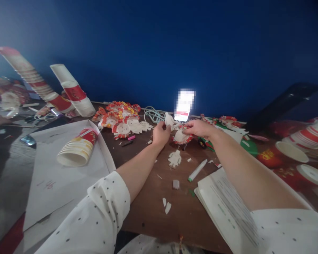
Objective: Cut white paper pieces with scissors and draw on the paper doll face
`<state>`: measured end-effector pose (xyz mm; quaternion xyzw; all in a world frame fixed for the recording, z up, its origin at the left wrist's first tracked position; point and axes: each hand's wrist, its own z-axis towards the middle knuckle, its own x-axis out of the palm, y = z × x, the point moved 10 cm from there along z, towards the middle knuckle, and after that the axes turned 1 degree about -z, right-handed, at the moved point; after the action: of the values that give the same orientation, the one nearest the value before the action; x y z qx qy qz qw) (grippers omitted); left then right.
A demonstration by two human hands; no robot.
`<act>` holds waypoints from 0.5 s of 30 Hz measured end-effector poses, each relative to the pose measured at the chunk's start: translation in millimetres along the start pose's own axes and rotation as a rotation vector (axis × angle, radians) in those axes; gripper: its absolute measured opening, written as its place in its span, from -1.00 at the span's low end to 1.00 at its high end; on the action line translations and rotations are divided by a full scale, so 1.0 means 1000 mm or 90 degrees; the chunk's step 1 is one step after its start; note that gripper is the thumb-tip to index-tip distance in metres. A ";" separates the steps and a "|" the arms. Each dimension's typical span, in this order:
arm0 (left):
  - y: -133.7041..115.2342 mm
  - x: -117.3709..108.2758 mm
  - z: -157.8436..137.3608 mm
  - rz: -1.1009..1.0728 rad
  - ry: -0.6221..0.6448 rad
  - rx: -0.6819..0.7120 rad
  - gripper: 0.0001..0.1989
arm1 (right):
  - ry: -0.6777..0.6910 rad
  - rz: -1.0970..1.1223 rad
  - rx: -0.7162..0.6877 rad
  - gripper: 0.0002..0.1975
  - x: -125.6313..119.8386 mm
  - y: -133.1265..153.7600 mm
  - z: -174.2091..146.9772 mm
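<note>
My left hand (pixel 161 134) is closed on a white paper cutout (pixel 169 120), which sticks up above the fingertips. Close beside it, my right hand (pixel 201 129) pinches the edge of a round white paper piece with a red frilly rim (pixel 179 137). A lit phone (pixel 184 109) leans against the wall just behind both hands. Below them on the brown table lies a white figure-shaped cutout (pixel 175 158). A white pen with a green end (pixel 197 170) rests near my right forearm.
Red-rimmed paper crafts (pixel 122 118) are heaped left of my hands, near a pale coiled cord (pixel 154 115). A stack of paper cups (pixel 76 148) lies on a white box lid (pixel 53 190). Papers (pixel 228 208) lie under my right arm; red cups (pixel 283 155) stand at right.
</note>
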<state>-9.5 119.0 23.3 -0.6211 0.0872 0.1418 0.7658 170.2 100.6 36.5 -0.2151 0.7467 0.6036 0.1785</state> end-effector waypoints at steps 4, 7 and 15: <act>0.001 0.001 0.000 -0.020 0.001 0.001 -0.87 | -0.058 -0.035 -0.074 -0.90 -0.012 0.015 -0.008; 0.001 0.001 0.000 -0.033 -0.001 0.003 -0.87 | -0.081 -0.100 -0.142 -0.90 -0.019 0.042 -0.024; 0.002 0.000 0.000 -0.017 0.001 0.001 -0.88 | -0.133 -0.427 -0.162 -0.81 -0.039 0.088 -0.045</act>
<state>-10.3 118.8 21.8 -0.6216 0.0798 0.1312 0.7681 155.3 76.5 138.8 -0.4055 0.5313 0.6183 0.4136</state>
